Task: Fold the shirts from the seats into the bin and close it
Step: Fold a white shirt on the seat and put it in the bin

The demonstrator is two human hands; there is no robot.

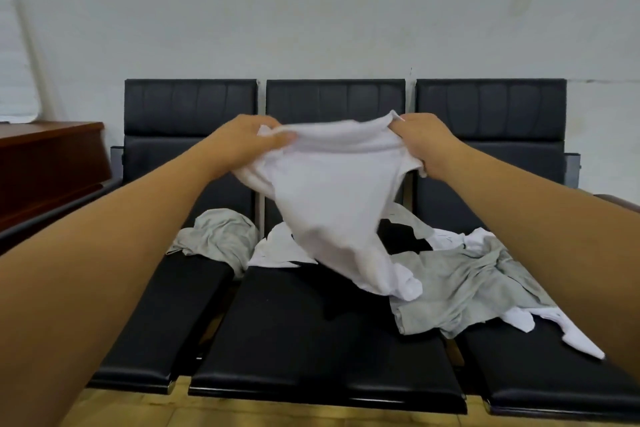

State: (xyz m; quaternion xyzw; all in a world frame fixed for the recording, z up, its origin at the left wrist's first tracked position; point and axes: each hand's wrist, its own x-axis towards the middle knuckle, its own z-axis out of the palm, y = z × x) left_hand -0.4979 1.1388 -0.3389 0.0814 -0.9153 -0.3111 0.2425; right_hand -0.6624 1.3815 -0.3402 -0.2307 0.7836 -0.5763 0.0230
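So, closest to you, a strip of yellowish floor (242, 416) showed under the front edges of three black padded seats (294, 340) set side by side. Across the middle and right seats lay a loose heap: a crumpled grey shirt (460, 288) toward the right, white cloth (581, 340) trailing off its near edge, something black (401, 236) farther back, and another white piece (277, 250) at the back of the middle seat. A second grey shirt (221, 236) sat bunched at the back of the left seat. Behind the backrests rose a plain pale wall (311, 10), with a reddish wooden desk (45, 163) off to the left.

Both your arms reached forward over the seats. Your left hand (242, 142) and right hand (426, 142) each gripped the top edge of a white shirt (332, 191), fingers curled round bunched cloth. You held it up above the middle seat, and its lower end hung down onto the heap.
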